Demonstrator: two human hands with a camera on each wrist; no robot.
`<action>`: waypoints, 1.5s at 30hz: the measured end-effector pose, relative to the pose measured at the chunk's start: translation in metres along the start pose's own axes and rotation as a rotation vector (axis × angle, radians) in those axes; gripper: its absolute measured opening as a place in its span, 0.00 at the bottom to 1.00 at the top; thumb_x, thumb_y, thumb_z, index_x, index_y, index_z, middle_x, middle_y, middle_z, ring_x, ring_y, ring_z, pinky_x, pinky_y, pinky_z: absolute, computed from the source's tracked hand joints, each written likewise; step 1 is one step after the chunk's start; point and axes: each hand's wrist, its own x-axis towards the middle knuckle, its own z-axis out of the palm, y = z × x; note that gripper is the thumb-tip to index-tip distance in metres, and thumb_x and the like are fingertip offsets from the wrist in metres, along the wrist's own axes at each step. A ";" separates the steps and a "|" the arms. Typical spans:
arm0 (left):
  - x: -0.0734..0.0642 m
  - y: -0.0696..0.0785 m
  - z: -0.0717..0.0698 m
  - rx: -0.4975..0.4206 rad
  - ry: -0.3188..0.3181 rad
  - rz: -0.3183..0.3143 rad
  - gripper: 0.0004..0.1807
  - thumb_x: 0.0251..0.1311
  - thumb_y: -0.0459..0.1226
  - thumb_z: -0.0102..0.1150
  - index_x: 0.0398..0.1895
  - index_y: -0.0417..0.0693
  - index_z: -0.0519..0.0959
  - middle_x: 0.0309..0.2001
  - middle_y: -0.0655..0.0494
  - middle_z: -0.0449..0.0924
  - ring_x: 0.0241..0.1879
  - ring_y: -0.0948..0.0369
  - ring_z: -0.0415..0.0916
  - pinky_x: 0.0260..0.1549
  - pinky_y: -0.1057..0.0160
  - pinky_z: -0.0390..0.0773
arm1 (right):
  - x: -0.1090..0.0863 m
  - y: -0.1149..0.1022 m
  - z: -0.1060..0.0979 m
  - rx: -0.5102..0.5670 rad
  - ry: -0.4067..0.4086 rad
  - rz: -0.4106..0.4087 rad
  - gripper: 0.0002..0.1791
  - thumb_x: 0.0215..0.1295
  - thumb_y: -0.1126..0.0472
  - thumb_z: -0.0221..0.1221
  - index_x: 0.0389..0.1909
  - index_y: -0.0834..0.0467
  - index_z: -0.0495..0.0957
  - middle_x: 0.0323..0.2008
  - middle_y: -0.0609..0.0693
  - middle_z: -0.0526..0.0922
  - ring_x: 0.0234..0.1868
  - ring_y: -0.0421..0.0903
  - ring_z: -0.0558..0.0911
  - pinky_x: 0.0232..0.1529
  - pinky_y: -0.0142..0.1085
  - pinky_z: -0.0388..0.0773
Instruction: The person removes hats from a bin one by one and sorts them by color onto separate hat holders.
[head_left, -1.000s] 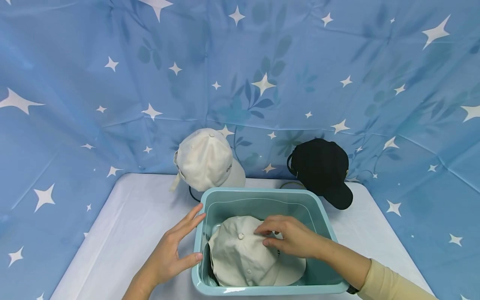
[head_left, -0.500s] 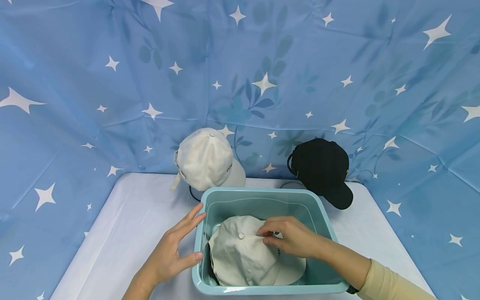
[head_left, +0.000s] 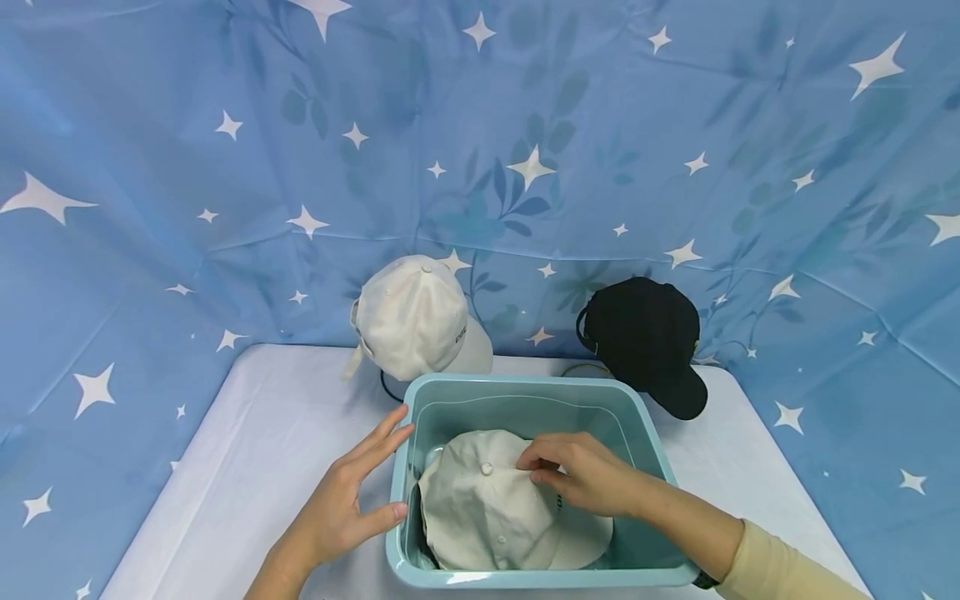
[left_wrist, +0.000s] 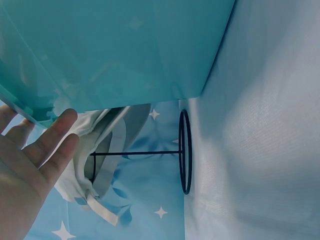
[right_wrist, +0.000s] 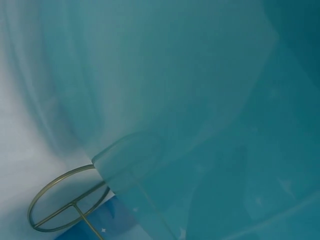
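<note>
A pale beige baseball cap point(head_left: 480, 508) lies crown up in a light teal plastic basin point(head_left: 525, 578), its brim to the right. Reaching in over the basin's right side, my right hand point(head_left: 581, 475) pinches the front of the crown between thumb and fingers. The fabric creases toward the fingertips. My left hand point(head_left: 337, 500) has its fingers spread, with fingertips and thumb right at the basin's left rim. In the left wrist view, the fingers point(left_wrist: 55, 137) of this hand overlap the rim from outside. The right hand is hidden in its own wrist view, where the basin wall point(right_wrist: 175, 75) fills most of the frame.
Behind the basin, a white baseball cap point(head_left: 412, 317) hangs on a black wire stand point(left_wrist: 185, 152). A black baseball cap point(head_left: 641, 333) is at the back right, near a gold wire stand base point(right_wrist: 70, 200). A blue star-printed cloth point(head_left: 480, 200) surrounds the white-covered table point(head_left: 285, 417).
The right fingertips and thumb have drawn slightly closer together on the crown, and its fabric bunches a little more. The left hand and basin keep their places.
</note>
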 end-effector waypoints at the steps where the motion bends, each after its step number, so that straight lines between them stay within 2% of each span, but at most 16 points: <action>1: 0.000 0.000 0.001 0.001 -0.001 0.002 0.41 0.51 0.40 0.64 0.71 0.50 0.61 0.73 0.48 0.51 0.69 0.50 0.55 0.62 0.64 0.60 | -0.001 0.000 -0.001 0.004 0.005 -0.001 0.12 0.61 0.66 0.61 0.42 0.46 0.79 0.36 0.36 0.79 0.32 0.30 0.75 0.32 0.21 0.72; 10: 0.002 0.000 0.005 0.015 -0.006 0.014 0.41 0.50 0.40 0.64 0.71 0.51 0.61 0.72 0.48 0.52 0.69 0.50 0.56 0.62 0.62 0.61 | -0.010 -0.004 -0.011 0.061 0.032 0.061 0.12 0.61 0.66 0.61 0.41 0.45 0.78 0.36 0.36 0.79 0.34 0.31 0.76 0.34 0.25 0.75; 21: 0.000 -0.001 0.004 0.000 0.010 0.023 0.41 0.50 0.40 0.64 0.70 0.49 0.61 0.72 0.46 0.52 0.69 0.49 0.55 0.63 0.66 0.58 | -0.013 -0.014 -0.027 0.072 0.059 0.041 0.15 0.60 0.68 0.61 0.42 0.45 0.78 0.38 0.36 0.79 0.34 0.33 0.77 0.34 0.26 0.76; 31: -0.002 0.000 0.003 -0.007 0.014 0.008 0.41 0.50 0.39 0.64 0.70 0.50 0.61 0.72 0.47 0.52 0.69 0.50 0.54 0.63 0.68 0.57 | -0.009 -0.026 -0.050 0.042 0.093 0.036 0.15 0.60 0.68 0.61 0.43 0.45 0.77 0.39 0.37 0.79 0.35 0.34 0.77 0.35 0.27 0.76; 39: -0.001 0.001 0.002 0.003 0.007 -0.002 0.41 0.50 0.39 0.64 0.71 0.51 0.60 0.73 0.49 0.52 0.69 0.51 0.55 0.62 0.65 0.59 | -0.004 -0.035 -0.063 0.014 0.090 0.066 0.16 0.60 0.69 0.61 0.43 0.45 0.77 0.39 0.37 0.78 0.35 0.34 0.76 0.35 0.27 0.76; 45: -0.001 0.001 0.001 0.026 0.003 -0.004 0.41 0.50 0.40 0.64 0.71 0.52 0.60 0.73 0.50 0.52 0.69 0.52 0.55 0.62 0.65 0.60 | -0.001 -0.040 -0.071 -0.031 0.120 0.062 0.19 0.57 0.71 0.62 0.43 0.45 0.77 0.38 0.36 0.78 0.34 0.33 0.76 0.34 0.27 0.76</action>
